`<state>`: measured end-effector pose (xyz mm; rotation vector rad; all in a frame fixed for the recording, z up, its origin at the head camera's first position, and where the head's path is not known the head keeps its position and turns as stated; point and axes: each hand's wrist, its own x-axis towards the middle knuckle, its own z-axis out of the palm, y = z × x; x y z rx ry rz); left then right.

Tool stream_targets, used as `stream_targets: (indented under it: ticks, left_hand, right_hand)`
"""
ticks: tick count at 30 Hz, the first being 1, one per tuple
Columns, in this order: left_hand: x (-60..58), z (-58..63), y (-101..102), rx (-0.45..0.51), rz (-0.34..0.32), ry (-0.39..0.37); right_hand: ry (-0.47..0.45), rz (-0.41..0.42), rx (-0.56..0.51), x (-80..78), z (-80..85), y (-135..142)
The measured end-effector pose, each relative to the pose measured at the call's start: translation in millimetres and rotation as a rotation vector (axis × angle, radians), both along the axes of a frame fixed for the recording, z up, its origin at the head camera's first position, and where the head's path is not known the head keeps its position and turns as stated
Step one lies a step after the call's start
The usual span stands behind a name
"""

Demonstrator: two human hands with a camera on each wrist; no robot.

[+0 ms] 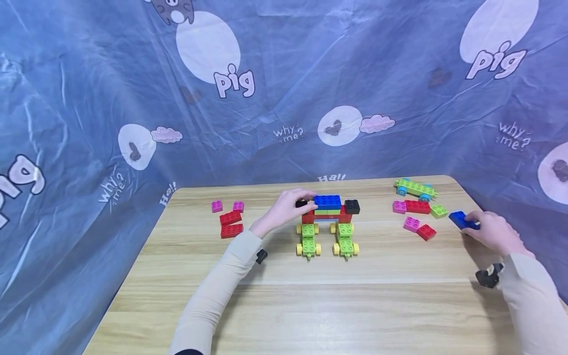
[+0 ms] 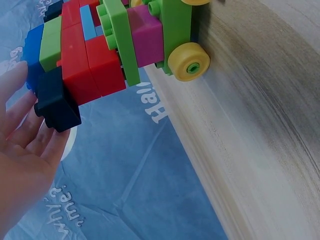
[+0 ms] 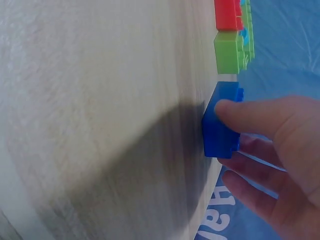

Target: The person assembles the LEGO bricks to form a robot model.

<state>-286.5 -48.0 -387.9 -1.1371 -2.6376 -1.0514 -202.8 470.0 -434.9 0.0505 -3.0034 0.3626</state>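
A brick build stands mid-table on two light-green wheeled bases (image 1: pixel 308 243) with yellow wheels. It carries red bricks (image 2: pixel 80 65), a light-green layer, a blue eight-stud brick (image 1: pixel 327 201) on top and black bricks (image 1: pixel 352 206) at both ends. My left hand (image 1: pixel 290 208) holds the blue brick's left end, thumb on its near side; the other fingers lie behind the left black brick (image 2: pixel 56 100), in part hidden. At the table's right edge, my right hand (image 1: pixel 494 231) pinches another blue brick (image 3: pixel 221 120) between thumb and fingers, its studs facing up.
Right of the build lie pink bricks (image 1: pixel 411 224), red bricks (image 1: pixel 417 207) and a light-green brick (image 1: pixel 439 211). Behind them stands a light-green wheeled base (image 1: pixel 414 188) with blue wheels. Pink and red bricks (image 1: pixel 231 230) lie at left. A blue printed cloth (image 1: pixel 275 88) hangs behind the table.
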Motion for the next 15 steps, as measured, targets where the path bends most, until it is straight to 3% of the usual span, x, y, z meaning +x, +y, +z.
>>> stream_targets:
  ticks: [8, 15]
  left_hand:
    - [0.9, 0.1, -0.3, 0.005, -0.006, 0.004]
    - [1.0, 0.3, -0.6, 0.006, -0.006, 0.010]
  right_hand:
    - [-0.012, -0.025, -0.058, 4.2, -1.9, 2.6]
    - [-0.009, -0.002, 0.002, 5.9, -2.6, 7.4]
